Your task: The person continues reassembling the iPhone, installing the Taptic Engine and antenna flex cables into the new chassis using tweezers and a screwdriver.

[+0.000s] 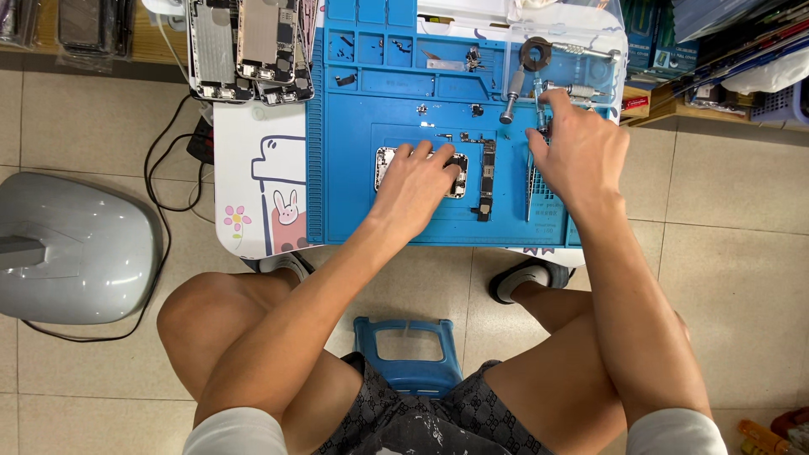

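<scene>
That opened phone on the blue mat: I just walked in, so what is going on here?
A seated person rests the left hand on the opened silver phone shell, which lies on the blue silicone work mat. The right hand reaches among the slim metal screwdrivers at the mat's right edge. A narrow dark circuit board lies between the hands.

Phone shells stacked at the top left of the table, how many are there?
3 show: one phone shell on the left, one in the middle, one partly under it at the right. More may be hidden beneath or beyond the picture's top edge.
</scene>
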